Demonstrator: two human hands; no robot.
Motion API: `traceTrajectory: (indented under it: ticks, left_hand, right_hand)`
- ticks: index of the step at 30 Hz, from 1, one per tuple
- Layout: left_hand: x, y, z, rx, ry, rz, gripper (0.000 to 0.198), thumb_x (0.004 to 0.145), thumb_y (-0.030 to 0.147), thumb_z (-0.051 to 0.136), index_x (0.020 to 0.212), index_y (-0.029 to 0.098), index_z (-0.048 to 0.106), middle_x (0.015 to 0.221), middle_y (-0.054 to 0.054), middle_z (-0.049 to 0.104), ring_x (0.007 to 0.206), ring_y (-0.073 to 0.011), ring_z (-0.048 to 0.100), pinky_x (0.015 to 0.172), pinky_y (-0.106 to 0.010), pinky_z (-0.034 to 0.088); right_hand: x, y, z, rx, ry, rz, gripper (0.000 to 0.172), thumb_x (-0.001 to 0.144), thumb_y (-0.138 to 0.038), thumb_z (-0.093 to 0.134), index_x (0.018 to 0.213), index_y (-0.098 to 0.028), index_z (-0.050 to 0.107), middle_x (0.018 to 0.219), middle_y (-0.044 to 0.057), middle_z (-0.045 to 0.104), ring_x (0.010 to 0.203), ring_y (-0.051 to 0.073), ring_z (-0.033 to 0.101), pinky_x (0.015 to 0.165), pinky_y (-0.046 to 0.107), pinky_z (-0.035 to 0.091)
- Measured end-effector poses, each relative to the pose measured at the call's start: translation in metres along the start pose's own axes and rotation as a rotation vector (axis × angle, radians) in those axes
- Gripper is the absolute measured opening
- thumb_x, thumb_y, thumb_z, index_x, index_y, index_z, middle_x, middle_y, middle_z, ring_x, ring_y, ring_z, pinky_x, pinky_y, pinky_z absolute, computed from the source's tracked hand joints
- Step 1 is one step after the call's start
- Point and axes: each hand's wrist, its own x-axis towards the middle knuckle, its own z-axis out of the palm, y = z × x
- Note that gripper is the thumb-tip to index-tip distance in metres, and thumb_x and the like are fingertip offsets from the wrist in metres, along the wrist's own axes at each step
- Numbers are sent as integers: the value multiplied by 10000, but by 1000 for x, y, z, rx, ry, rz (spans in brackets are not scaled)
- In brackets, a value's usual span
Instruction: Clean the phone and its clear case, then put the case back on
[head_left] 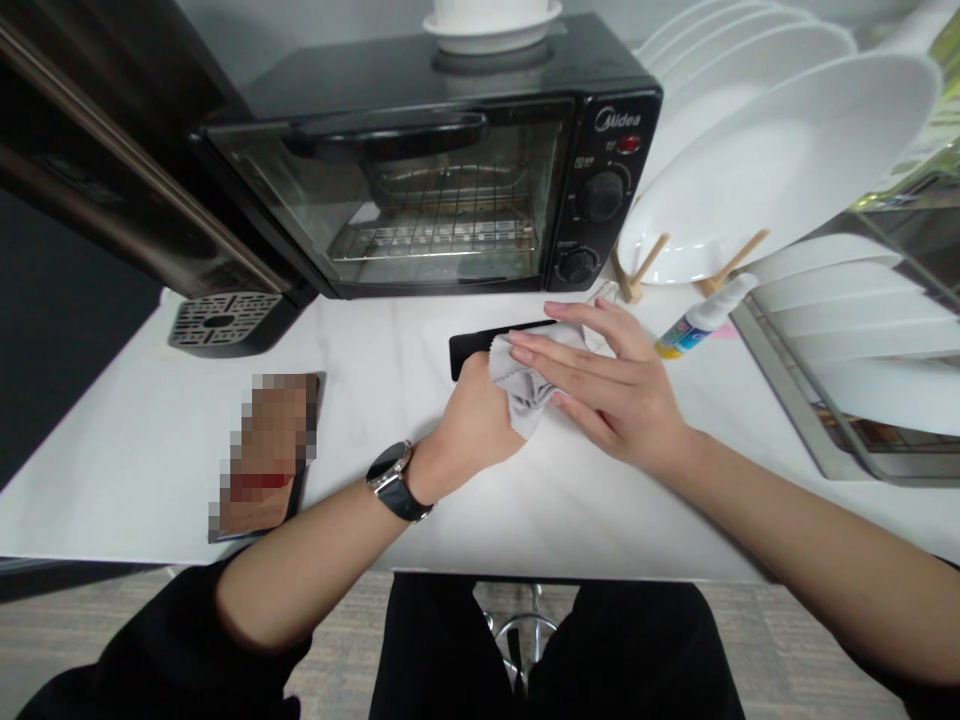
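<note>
My left hand [471,425], with a black watch on its wrist, is closed on a grey cloth [517,385] and rests on the white counter [150,440]. My right hand [607,385] lies flat, fingers stretched leftward, on top of the cloth. Under both hands lies a flat black object [480,350], mostly hidden; only its left end and top edge show. A small spray bottle [701,320] with a white top lies on the counter just right of my right hand.
A black toaster oven [450,170] stands at the back with a white dish on top. White plates [780,160] sit in a wooden rack at the back right, above a metal tray [810,420]. A blurred flat object [266,455] lies at the left.
</note>
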Motion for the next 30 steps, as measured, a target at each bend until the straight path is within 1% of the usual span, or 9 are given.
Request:
traceTrajectory:
  ticks: [5,9,13,16,18,20,24,27,30]
  left_hand:
    - [7,10,-3,-61,-45,-307,204,914,124,540,731,212,535,652,13,668,557,-122,593,551,-250,425]
    - [5,12,-3,-253,-81,-345,236,1064,217,455,1035,192,688,956,-23,806,816,-138,761,676,-231,549]
    - [5,13,-4,-309,-104,-358,290,1080,233,440,1223,204,691,1114,-51,821,995,-160,789,721,-233,583]
    - [6,12,-4,-220,-94,-357,224,1050,213,456,1010,198,676,913,-21,793,799,-138,752,652,-223,532]
    - [6,10,-3,-127,-55,-324,206,984,168,494,805,205,588,717,5,711,612,-124,659,578,-235,466]
    - [4,7,-2,-74,-10,-186,223,928,174,532,712,225,503,647,0,669,560,-144,622,563,-269,456]
    - [-1,3,0,-58,57,43,161,969,255,501,811,248,528,740,-44,714,758,-236,736,742,-357,583]
    - [-1,4,-1,-78,40,13,116,978,248,479,883,252,547,704,-27,674,790,-234,736,815,-361,609]
    - [3,4,-2,-45,-14,-104,111,895,204,564,796,242,531,669,-13,657,676,-193,674,699,-304,575]
  right_hand:
    - [-2,13,3,-43,114,140,523,1068,-217,582,1576,-342,587,1449,29,763,1491,323,596,1208,592,518]
    - [-3,23,5,-142,185,287,429,1079,-240,567,1491,-280,683,1426,61,773,1463,347,600,1205,601,522]
    - [-4,27,6,-159,210,342,418,1088,-281,558,1484,-281,692,1413,79,776,1447,355,606,1206,607,521]
    - [-3,23,6,-112,202,297,436,1090,-281,551,1506,-320,671,1386,62,791,1441,340,616,1189,585,539]
    - [-2,16,5,-63,166,212,458,1082,-265,562,1525,-338,650,1381,46,796,1443,333,620,1180,586,542]
    - [-1,7,5,-1,101,112,490,1080,-262,561,1562,-343,608,1401,36,788,1456,325,616,1192,596,528]
    - [0,-7,4,84,21,18,536,1095,-285,544,1629,-321,518,1460,45,756,1490,314,593,1232,618,485]
    - [0,-8,4,69,13,13,519,1099,-298,542,1617,-320,532,1461,39,756,1496,313,587,1244,628,465]
    - [0,-2,4,10,16,58,493,1098,-292,533,1586,-347,570,1452,23,761,1486,312,603,1237,619,474]
